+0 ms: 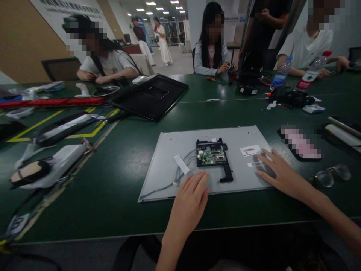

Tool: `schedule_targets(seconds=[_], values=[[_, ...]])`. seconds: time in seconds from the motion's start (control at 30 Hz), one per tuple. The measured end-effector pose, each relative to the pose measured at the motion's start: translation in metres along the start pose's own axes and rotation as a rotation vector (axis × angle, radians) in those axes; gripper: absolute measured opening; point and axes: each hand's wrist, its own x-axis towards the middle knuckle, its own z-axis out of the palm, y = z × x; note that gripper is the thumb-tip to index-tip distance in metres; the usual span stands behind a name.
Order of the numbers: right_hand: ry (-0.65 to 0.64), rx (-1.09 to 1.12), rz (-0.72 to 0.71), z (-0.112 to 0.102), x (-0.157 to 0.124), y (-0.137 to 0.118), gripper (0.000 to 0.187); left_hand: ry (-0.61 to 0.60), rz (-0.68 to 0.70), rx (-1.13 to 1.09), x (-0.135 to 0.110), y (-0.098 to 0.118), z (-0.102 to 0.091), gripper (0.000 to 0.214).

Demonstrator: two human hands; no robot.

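Observation:
A flat grey display panel point(169, 150) lies on the green table in front of me, back side up. On its middle sits a black plastic bracket point(228, 172) with a green circuit board point(211, 157). A grey cable point(158, 191) runs from the board toward the panel's near left corner, with a strip of pale tape point(182, 164) across it. My left hand point(191, 194) is over the panel's near edge beside the cable, fingers stretched out and holding nothing visible. My right hand point(278, 171) rests open at the panel's right side, fingers spread next to white labels point(250, 150).
A black monitor back cover point(149, 96) lies beyond the panel. To the right are a phone point(300, 143) and glasses point(332, 175). Bottles point(282, 73) and black cables point(290, 98) stand farther back. A white device point(62, 163) lies left. Several people sit across the table.

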Motion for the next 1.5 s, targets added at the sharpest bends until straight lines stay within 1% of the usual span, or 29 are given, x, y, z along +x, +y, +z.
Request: schedule_targets(seconds=[0.17,0.3,0.47,0.67,0.83,1.03,1.13,1.23,1.3,1.33,1.4,1.5], values=[[-0.108,0.006,-0.075,-0.004,0.007,-0.028,0.071,0.113,-0.034,0.009,-0.003,-0.001,-0.001,0.038],[-0.172,0.037,-0.169,-0.004,0.019,-0.058,0.078,0.126,-0.059,-0.028,-0.004,-0.002,-0.003,0.037],[-0.219,0.056,-0.261,0.005,0.037,-0.097,0.085,0.146,-0.072,-0.053,-0.005,-0.002,-0.005,0.035],[-0.226,0.078,-0.281,0.014,0.057,-0.135,0.087,0.169,-0.090,-0.059,-0.005,-0.001,-0.003,0.034],[-0.217,0.074,-0.273,0.020,0.068,-0.161,0.085,0.159,-0.106,-0.061,-0.004,-0.001,-0.003,0.033],[-0.218,0.045,-0.287,0.024,0.074,-0.184,0.085,0.182,-0.119,-0.079,-0.004,0.002,-0.002,0.034],[-0.199,-0.017,-0.354,0.019,0.081,-0.188,0.087,0.185,-0.123,-0.094,-0.004,-0.001,-0.005,0.036],[-0.181,-0.040,-0.494,0.013,0.091,-0.185,0.086,0.207,-0.143,-0.056,-0.001,-0.016,-0.014,0.037],[-0.202,-0.006,-0.567,0.012,0.098,-0.181,0.087,0.217,-0.173,0.017,0.002,-0.034,-0.023,0.039],[-0.224,0.019,-0.584,0.012,0.100,-0.179,0.088,0.202,-0.186,0.062,0.003,-0.045,-0.028,0.042],[-0.270,0.064,-0.597,0.013,0.102,-0.175,0.087,0.121,-0.192,0.162,0.005,-0.070,-0.037,0.049],[-0.296,0.094,-0.592,0.015,0.101,-0.173,0.086,-0.100,-0.199,0.297,0.005,-0.105,-0.043,0.064]])
